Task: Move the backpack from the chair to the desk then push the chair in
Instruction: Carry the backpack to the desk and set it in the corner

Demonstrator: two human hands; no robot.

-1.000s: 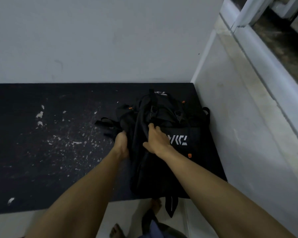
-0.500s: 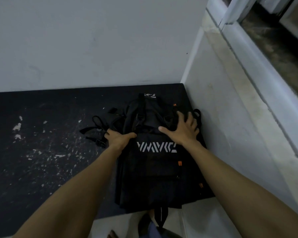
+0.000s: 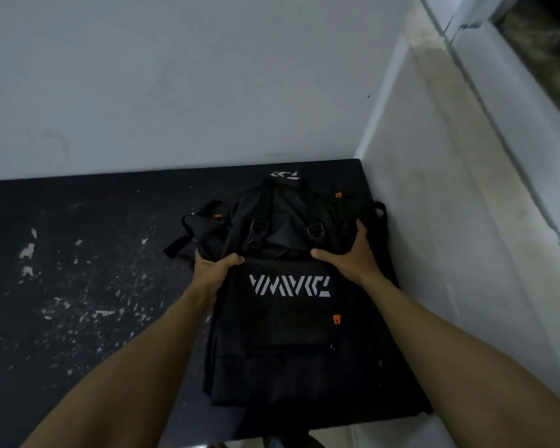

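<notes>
A black backpack with white lettering and small orange tabs lies flat on the dark desk, pushed into the right corner by the wall. My left hand grips its left side near the top, thumb over the front panel. My right hand holds the right side, fingers wrapped around the edge. The chair is out of view.
A white wall runs behind the desk and another white wall closes the right side, with a window ledge above. The desk's left part is scuffed with white flecks. A strip of floor shows below the desk's front edge.
The backpack went from bunched and half upright to lying flat with its lettering up. My right hand shifted from the top strap to the right side; my left stayed on the left side.
</notes>
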